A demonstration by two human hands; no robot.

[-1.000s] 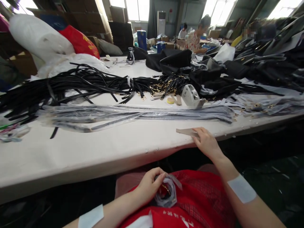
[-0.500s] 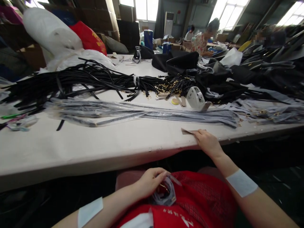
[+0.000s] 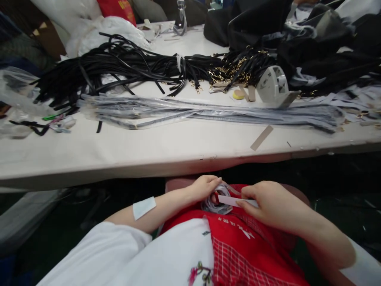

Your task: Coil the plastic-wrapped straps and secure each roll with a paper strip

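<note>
Strap coil (image 3: 210, 209) sits over our red apron (image 3: 238, 232), gripped in our left hand (image 3: 204, 187); our right fingers (image 3: 249, 193) pinch a pale strip (image 3: 228, 200) across the coil's opening. We do best holding the coil snug, strip flat.

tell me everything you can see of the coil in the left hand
The coil looks like a greyish strap wound into a rounded ring, apparently in cloudy clear plastic. It sits against the red apron at the lap, the left hand holding its upper left side. A pale strip in the right hand reaches across it; whether they touch is unclear.
</note>
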